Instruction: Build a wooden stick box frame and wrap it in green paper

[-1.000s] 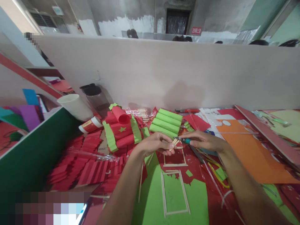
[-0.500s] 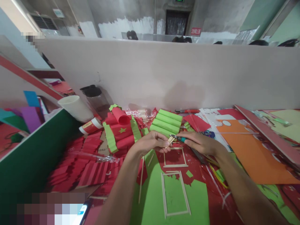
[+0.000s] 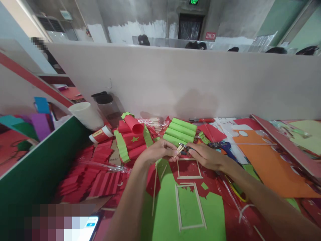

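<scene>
My left hand [image 3: 162,150] pinches a small bunch of pale wooden sticks [image 3: 179,149] between thumb and fingers. My right hand [image 3: 207,156] is wrapped round a pair of pliers [image 3: 183,145], whose metal jaws are at the upper ends of the sticks. Whether the jaws touch the wood, I cannot tell; my fingers mostly cover the handles. Just below my hands lies a small stick frame [image 3: 189,177] on the red surface. Nearer to me, a taller stick frame [image 3: 179,209] rests on light green paper [image 3: 163,221].
Folded red paper [image 3: 105,184] is piled at left beside a dark green panel [image 3: 37,170]. A red-and-green paper model [image 3: 132,142] and a rolled green piece [image 3: 180,131] stand behind. Orange paper [image 3: 265,164] lies right. A white partition [image 3: 150,80] closes the back.
My right hand and the pliers have moved slightly left, closer to my left hand. The bunch of sticks has shifted a little left too. The whole view has swung slightly.
</scene>
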Demonstrator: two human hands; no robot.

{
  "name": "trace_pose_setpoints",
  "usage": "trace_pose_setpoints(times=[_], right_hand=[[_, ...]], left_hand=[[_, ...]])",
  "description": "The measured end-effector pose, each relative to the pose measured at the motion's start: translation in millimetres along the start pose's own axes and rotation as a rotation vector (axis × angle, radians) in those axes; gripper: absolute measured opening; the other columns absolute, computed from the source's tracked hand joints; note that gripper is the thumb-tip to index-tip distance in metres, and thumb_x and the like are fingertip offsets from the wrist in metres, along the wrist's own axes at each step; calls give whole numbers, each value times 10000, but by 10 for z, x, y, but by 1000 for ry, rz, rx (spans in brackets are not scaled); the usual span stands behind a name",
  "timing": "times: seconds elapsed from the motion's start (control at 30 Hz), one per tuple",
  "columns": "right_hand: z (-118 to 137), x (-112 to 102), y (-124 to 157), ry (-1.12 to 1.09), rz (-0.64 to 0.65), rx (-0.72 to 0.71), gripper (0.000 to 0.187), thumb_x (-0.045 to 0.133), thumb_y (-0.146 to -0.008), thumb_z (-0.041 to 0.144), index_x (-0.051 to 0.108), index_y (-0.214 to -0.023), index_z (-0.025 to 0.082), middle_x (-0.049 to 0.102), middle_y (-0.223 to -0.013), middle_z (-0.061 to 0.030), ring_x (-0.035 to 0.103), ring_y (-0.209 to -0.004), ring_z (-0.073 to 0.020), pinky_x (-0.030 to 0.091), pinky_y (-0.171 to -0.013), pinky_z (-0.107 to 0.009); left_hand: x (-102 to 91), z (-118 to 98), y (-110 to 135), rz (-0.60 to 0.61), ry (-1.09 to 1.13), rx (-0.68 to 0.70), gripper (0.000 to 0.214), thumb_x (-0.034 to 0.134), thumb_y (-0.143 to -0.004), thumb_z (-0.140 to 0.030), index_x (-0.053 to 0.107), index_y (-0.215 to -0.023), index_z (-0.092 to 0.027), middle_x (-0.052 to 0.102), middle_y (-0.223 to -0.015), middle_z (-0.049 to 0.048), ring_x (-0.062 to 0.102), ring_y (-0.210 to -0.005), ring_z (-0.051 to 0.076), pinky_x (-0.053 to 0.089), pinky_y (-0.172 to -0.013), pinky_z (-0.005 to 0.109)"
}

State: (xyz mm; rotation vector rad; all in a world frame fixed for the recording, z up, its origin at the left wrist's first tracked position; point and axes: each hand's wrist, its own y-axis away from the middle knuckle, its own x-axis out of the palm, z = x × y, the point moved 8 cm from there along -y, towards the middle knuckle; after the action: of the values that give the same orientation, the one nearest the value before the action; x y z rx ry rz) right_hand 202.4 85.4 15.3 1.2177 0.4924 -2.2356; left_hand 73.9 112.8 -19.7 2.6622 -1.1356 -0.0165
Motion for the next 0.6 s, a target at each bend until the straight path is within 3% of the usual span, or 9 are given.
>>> trace_pose_setpoints(times=[0.37,0.5,0.6], right_hand=[[-45,181,-14,-34,-91,50,317,301,-966,395,540,-1022,193,645,-874,-67,588,-768,-214,414,-705,-319],[-192,69,34,-155,-225,163,348,267,-969,434,526,-968,202,612,-762,-33,563,-668,-188,429,-672,-316],[-261,-80,126,-164,-326,202,345,284,-961,445,516,-1072,215,636,-913,-64,593,-824,-220,447,-771,-357]], left_hand=[[53,-18,-31,-2,3,-17,228,757,-670,-300,730,-803,-117,704,-708,66,634,-648,122,519,-659,239],[-11,-41,14,-45,9,-20,230,743,-691,-303,725,-820,-113,714,-774,87,645,-693,134,527,-684,254],[-23,-64,38,-55,9,-20,228,752,-682,-290,725,-819,-110,712,-776,91,640,-692,133,526,-691,259]])
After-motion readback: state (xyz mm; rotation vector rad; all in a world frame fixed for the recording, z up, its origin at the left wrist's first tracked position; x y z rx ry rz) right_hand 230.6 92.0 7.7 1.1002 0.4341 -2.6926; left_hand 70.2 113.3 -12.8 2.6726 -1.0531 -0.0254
